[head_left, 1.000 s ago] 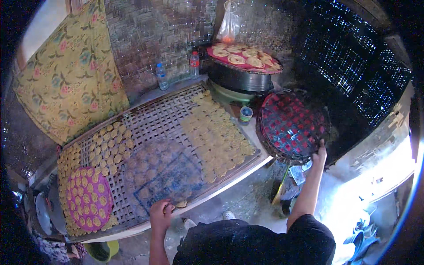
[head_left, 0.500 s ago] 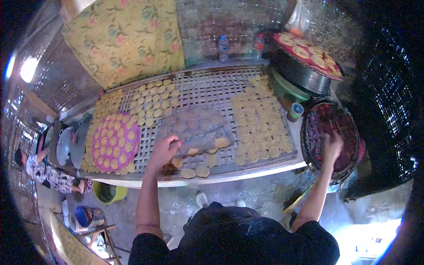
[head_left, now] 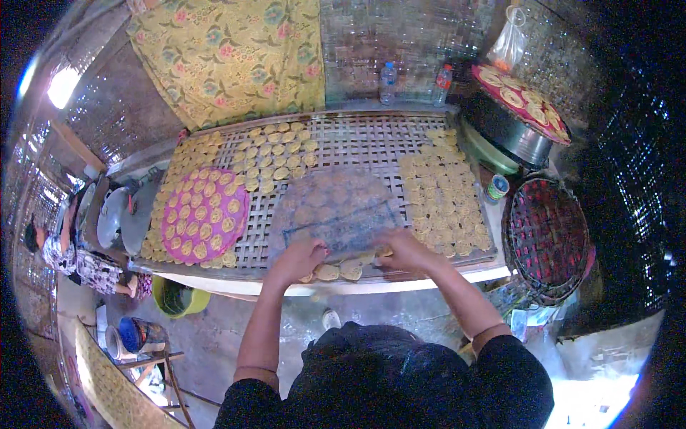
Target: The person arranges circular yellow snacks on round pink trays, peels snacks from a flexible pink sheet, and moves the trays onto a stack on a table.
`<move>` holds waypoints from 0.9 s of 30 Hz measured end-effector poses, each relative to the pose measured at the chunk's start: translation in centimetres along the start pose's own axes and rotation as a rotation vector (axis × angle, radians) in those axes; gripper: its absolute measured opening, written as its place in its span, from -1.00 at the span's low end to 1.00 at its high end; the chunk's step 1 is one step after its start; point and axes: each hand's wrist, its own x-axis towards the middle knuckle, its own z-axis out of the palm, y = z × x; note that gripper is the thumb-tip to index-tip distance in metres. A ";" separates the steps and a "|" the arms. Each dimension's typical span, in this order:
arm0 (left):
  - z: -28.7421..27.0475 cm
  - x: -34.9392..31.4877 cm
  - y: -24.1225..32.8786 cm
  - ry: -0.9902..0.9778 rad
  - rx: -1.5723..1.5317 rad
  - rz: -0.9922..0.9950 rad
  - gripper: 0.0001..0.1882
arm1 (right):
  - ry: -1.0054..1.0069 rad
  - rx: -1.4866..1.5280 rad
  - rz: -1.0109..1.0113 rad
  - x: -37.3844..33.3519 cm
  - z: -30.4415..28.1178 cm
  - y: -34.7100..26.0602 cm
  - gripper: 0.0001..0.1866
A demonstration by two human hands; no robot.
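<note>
Both hands, left hand (head_left: 304,256) and right hand (head_left: 404,250), pinched the clear round plastic sheet (head_left: 336,211) over pale yellow wafers (head_left: 339,272) on the half-filled woven bamboo rack (head_left: 357,139).

A rustic home food-making workshop: woven bamboo walls (head_left: 400,36), a slatted drying rack (head_left: 357,143) beyond the hands covered in round yellow crackers (head_left: 443,193), and a floral cloth (head_left: 236,50) hanging behind.

Clear, glossy plastic sheet (head_left: 336,211) over a woven bamboo-slat rack (head_left: 357,139); shiny metal pot (head_left: 509,132); matt floral cloth (head_left: 236,50).
</note>
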 end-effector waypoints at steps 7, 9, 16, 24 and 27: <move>1.9 0.1 0.2 0.122 0.019 -0.054 -0.73 | 0.016 0.294 0.108 1.7 2.1 0.2 -0.61; 2.5 -0.2 0.1 0.169 0.010 -0.058 -0.74 | 0.168 0.297 -0.040 2.9 2.9 -1.9 -0.61; 1.1 -3.1 -1.7 0.759 0.085 -0.040 -0.82 | 0.008 0.371 0.305 7.0 3.4 -3.4 -0.61; 5.2 -9.0 -3.3 0.559 0.113 0.040 -0.68 | 0.222 0.310 0.334 6.6 4.1 -3.6 -0.63; 4.2 -7.5 -2.4 0.658 0.255 0.039 -0.55 | 0.124 0.315 0.254 6.2 4.8 -1.6 -0.61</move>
